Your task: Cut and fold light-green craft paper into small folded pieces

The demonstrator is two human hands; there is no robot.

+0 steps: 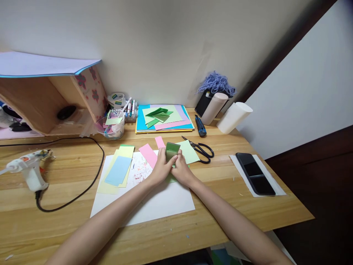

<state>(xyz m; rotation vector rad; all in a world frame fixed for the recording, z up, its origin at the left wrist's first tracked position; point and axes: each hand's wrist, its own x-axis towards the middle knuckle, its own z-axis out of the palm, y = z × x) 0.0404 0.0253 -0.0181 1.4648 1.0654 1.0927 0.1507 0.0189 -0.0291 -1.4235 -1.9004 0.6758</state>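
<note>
Both of my hands meet over the white sheet (154, 213) on the table. Between them stands a green piece of paper (173, 150), bent or folded. My left hand (163, 165) grips its left side, and my right hand (182, 168) grips its right side, with the thumbs close together. The paper's lower part is hidden by the fingers. Around the hands lie a pink paper strip (149, 154), a light green paper (189, 151) and a pale blue paper (119, 171) on yellow ones. Black-handled scissors (202, 150) rest partly under the light green paper.
A hot glue gun (30, 169) lies at left with its cord looping across the table. At the back are a tub of scraps (111, 127), markers (131, 108), stacked coloured paper (142, 117) with folded green pieces, a utility knife (200, 126) and paper rolls (234, 117). A phone (255, 173) lies at right.
</note>
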